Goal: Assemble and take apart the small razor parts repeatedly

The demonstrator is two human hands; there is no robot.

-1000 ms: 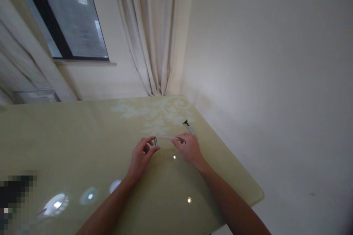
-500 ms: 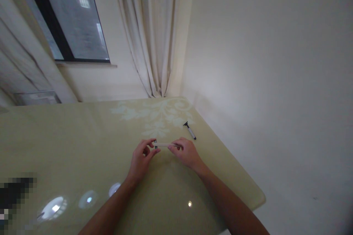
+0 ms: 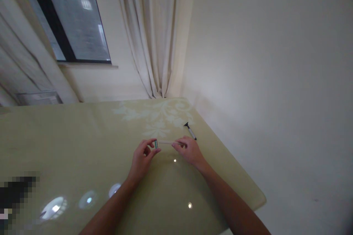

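Over the glossy yellow-green table (image 3: 68, 143), both my hands hold a slim pale razor-like stick (image 3: 167, 142) level between them. My left hand (image 3: 143, 156) pinches its small greenish head (image 3: 156, 144) with thumb and fingers. My right hand (image 3: 189, 149) is closed on the other end of the handle. A second razor with a black head and white handle (image 3: 190, 130) lies on the table just beyond my right hand, untouched.
The table's right edge and rounded near corner (image 3: 259, 200) are close to my right arm. A cream wall stands to the right, a curtain (image 3: 154, 33) and a dark window (image 3: 71, 18) behind. A blurred dark patch (image 3: 16, 198) sits at the lower left.
Hardly anything has shifted. My hands stay together on the stick, which has moved slightly; the greenish head shows again at my left fingertips.
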